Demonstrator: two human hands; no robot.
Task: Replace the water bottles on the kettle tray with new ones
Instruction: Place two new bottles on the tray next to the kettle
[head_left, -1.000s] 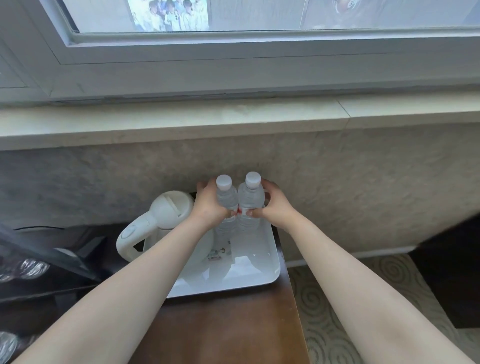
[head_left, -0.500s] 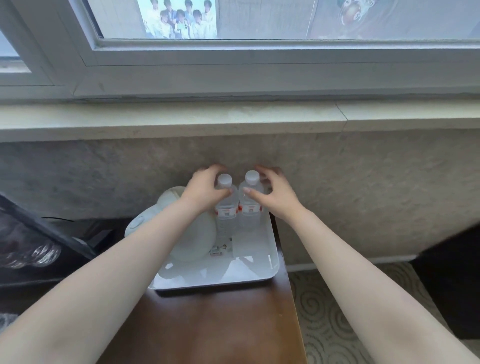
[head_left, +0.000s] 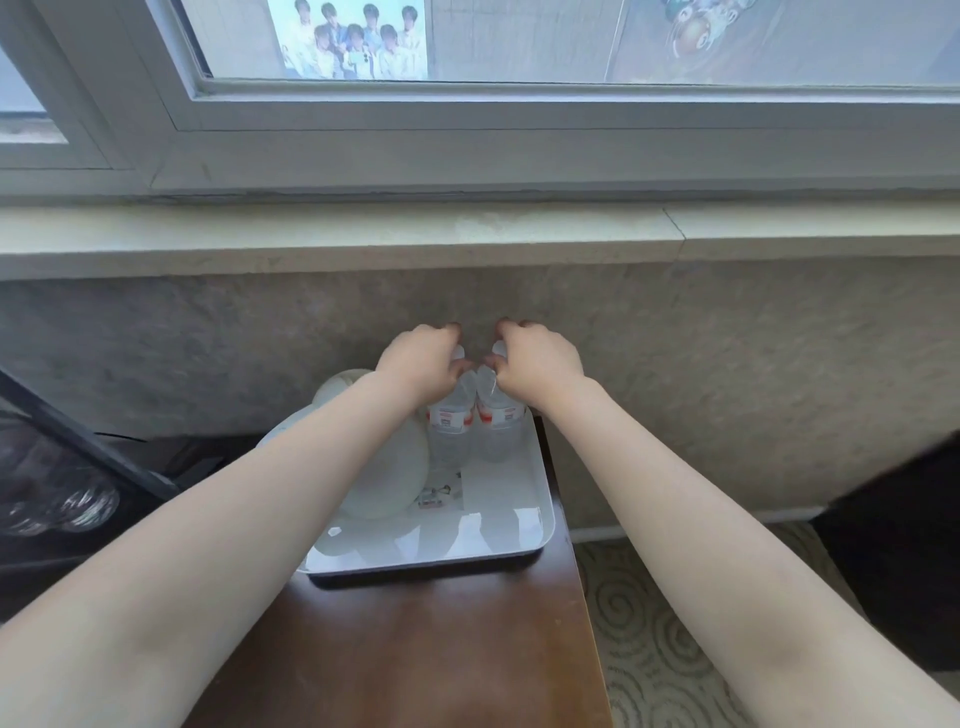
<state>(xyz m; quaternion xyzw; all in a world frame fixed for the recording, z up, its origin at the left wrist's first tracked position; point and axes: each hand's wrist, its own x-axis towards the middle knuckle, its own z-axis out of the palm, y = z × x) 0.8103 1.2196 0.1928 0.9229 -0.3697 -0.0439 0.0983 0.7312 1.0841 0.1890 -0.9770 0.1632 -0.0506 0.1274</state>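
Tray: near half bare, open from the front. Kettle fills its left side, touching the left bottle; right bottle sits by the right rim. Wall close behind the bottles. Table front clear.

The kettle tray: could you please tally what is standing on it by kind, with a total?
Water bottles: 2, left bottle and right bottle, side by side at the back of the white tray
Kettles: 1, white kettle
Total: 3
A few small items beside the kettle are too small to identify.
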